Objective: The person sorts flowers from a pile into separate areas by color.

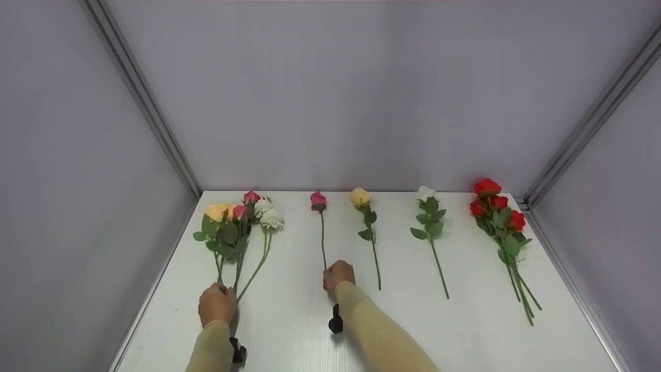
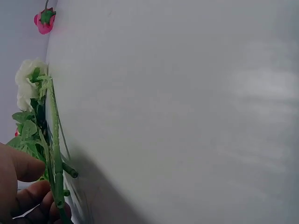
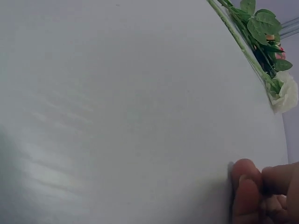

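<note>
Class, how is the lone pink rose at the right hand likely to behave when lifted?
The pink rose is probably light, given its thin stem and small bloom. The stem looks stiff, lying nearly straight. Held low by the right hand, it may tip bloom-first, with the bloom at the far end.

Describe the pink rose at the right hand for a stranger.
On the white table, find the right hand. It holds the pink rose by its stem. Unlike the yellow rose to its right and the bunch to its left, its visible stem is leafless.
</note>
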{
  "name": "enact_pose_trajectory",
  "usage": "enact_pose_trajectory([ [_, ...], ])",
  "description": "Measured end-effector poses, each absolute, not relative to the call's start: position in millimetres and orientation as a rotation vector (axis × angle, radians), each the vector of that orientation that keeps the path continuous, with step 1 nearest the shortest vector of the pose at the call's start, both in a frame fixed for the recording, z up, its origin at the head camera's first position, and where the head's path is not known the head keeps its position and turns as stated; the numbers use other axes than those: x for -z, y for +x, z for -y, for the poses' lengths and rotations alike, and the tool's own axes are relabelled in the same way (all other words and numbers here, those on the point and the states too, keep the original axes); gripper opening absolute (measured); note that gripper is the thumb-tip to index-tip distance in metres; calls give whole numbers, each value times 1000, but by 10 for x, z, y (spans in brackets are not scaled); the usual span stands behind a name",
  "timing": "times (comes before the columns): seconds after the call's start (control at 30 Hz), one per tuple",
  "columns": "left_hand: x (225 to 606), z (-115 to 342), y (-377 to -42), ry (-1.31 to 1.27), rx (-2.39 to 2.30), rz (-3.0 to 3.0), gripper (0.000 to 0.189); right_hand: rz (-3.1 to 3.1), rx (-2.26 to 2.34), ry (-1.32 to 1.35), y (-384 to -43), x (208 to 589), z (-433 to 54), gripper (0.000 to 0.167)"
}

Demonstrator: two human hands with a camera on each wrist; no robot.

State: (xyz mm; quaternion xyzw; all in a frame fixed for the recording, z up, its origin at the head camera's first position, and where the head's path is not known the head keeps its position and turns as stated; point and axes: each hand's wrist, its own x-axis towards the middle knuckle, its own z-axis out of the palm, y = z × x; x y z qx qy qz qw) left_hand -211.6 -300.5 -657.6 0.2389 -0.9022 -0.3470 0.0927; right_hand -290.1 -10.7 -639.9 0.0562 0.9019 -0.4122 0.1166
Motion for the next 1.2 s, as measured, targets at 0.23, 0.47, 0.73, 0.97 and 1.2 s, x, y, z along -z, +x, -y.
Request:
enact_pose_trajectory([
  [0.23,6598,3011,-2128,687,1041,2680,21,-2733,1069,147,-2919,6419,84,29],
  [0.47,6626,3034,-2153,655,952,2738,20,-2691,1113,153,-2902,6411,79,34],
  [0.73,6631,3033,-2154,588,885,2795,19,-2696,1170,141,-2880,6471,74,26],
  [0.97,6643,3028,-2166,601,904,2804,20,-2690,1204,157,-2852,6462,76,19],
  [1.2,6567,3001,-2149,609,942,2780,20,-2674,1216,152,-2838,6424,62,22],
])
